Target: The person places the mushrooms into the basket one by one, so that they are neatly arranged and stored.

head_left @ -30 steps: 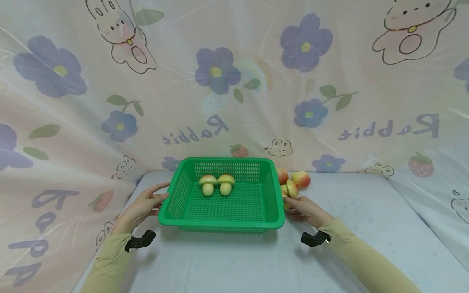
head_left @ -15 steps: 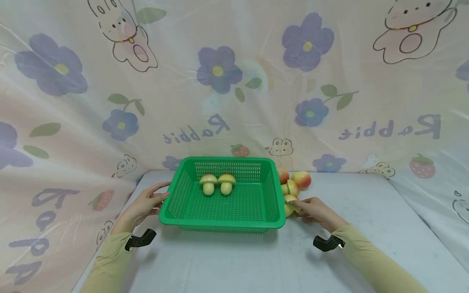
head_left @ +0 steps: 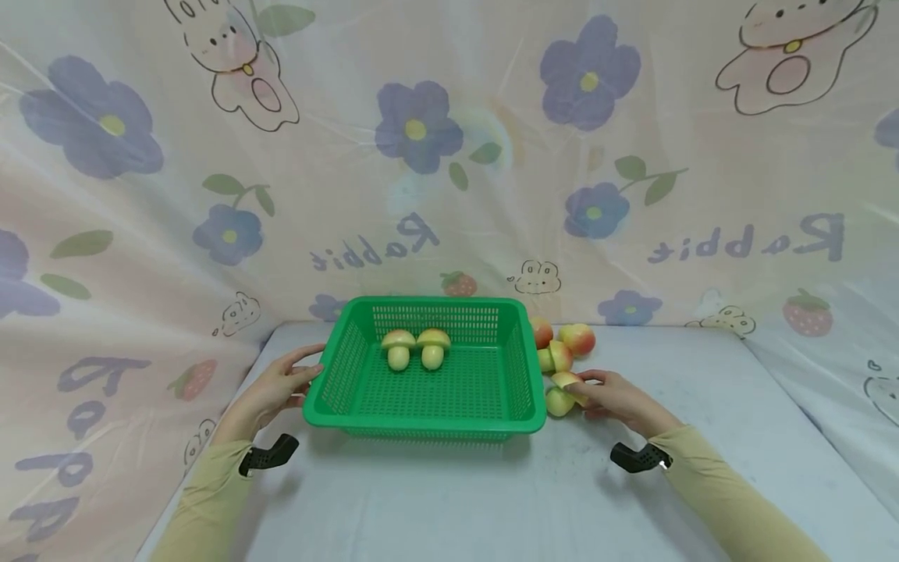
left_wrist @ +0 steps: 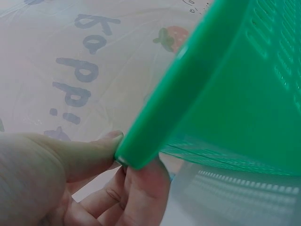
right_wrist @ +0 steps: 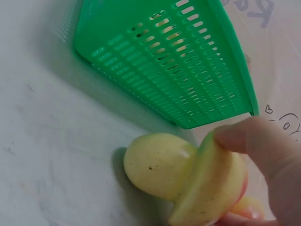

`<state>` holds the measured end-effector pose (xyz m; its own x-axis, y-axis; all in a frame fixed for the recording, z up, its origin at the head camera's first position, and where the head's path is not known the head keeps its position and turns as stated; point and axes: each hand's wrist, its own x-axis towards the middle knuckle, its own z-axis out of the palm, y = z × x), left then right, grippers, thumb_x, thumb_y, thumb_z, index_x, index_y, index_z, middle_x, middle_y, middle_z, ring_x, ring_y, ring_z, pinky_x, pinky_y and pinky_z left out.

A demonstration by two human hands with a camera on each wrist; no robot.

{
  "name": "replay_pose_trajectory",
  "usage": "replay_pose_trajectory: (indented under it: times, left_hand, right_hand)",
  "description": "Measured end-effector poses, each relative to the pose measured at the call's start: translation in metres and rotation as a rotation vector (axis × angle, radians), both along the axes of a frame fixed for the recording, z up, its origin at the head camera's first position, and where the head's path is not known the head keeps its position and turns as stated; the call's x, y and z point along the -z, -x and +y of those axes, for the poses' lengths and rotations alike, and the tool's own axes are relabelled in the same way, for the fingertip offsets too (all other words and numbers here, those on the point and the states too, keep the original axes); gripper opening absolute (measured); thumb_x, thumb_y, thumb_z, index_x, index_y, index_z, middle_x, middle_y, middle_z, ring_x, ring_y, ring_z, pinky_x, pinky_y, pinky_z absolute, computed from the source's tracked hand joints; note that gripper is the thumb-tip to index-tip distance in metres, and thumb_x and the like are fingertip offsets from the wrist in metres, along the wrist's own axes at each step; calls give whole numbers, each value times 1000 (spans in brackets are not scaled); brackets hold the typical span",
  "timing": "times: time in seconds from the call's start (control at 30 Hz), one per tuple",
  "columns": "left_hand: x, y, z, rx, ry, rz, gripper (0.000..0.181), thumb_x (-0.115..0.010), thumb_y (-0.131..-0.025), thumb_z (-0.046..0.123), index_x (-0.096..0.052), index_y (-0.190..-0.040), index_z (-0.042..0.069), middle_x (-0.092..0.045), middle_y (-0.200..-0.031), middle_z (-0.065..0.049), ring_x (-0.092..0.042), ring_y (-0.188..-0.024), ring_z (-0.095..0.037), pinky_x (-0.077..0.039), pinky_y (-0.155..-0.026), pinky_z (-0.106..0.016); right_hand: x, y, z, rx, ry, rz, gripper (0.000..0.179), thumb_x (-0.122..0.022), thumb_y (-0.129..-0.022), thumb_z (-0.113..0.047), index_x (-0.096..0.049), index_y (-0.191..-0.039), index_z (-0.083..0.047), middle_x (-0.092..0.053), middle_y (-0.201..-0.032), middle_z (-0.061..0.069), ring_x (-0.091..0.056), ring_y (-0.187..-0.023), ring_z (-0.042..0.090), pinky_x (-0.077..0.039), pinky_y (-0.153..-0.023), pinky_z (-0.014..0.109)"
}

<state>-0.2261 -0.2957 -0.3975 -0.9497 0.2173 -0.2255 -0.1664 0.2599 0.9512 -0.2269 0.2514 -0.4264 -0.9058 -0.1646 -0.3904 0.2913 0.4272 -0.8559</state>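
A green plastic basket (head_left: pixel 424 426) with slotted walls stands mid-table. My left hand (head_left: pixel 272 389) holds its left rim; in the left wrist view the thumb and curled fingers (left_wrist: pixel 149 186) pinch the rim. Inside, toward the back left, lie two toy mushrooms, a left one (head_left: pixel 398 357) and a right one (head_left: pixel 432 353), stems toward me. Right of the basket, my right hand (head_left: pixel 621 400) grips another toy mushroom (right_wrist: pixel 160 162) by its yellow-green, red-tinged cap. The thumb is on one side of the cap, a fingertip shows at the other, and the pale stem points toward the basket.
Behind the held mushroom, beside the basket's right wall, lie another mushroom (head_left: pixel 557 357) and red-yellow rounded pieces, one at the right (head_left: pixel 578 340) and one partly hidden by the basket (head_left: pixel 541 332). A patterned curtain (head_left: pixel 485 195) hangs behind the white table (head_left: pixel 421 499).
My right hand has moved right, away from the basket's right rim, and the mushroom it grips has shifted slightly right, out from beside the basket. The left hand keeps its hold.
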Motion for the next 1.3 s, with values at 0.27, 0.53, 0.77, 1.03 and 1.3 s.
replay_pose_trajectory:
  times: [0.27,0.53,0.77,1.03,1.3]
  left_hand:
    - [0,1,0,-3,8,6,60,-52,-101,23,-24,-152,14,-67,-94,-8,-61,-71,-14,-55,-64,-30]
    - [1,3,1,2,-4,18,60,-53,-100,23,-25,-152,14,-67,-93,-8,-63,-71,-15,-55,-64,-30]
    - [1,2,1,3,-6,13,61,-54,-100,24,-24,-153,14,-67,-93,-8,-63,-71,-15,-55,-65,-31]
    - [2,2,1,3,-11,14,61,-54,-100,24,-24,-153,14,-67,-95,-9,-63,-72,-15,-55,-65,-31]
    - [0,2,1,1,-16,8,62,-53,-100,24,-23,-153,13,-67,-95,-9,-64,-72,-15,-55,-65,-31]
  right_hand:
    - [3,4,3,-1,40,14,58,-66,-91,-26,-44,-128,12,-56,-104,10,-55,-85,17,-51,-77,31]
    - [6,2,7,-7,48,34,65,-67,-91,-28,-36,-138,3,-52,-122,17,-54,-95,20,-47,-81,33]
    - [8,-1,12,-4,69,42,68,-68,-90,-29,-34,-142,-1,-48,-131,20,-51,-103,22,-44,-84,33]
    - [7,-4,18,2,88,96,66,-67,-91,-28,-36,-141,1,-47,-129,19,-51,-99,21,-45,-81,33]
    - [-2,-6,24,-10,143,127,64,-65,-93,-24,-33,-142,2,-43,-134,23,-53,-101,18,-46,-87,36]
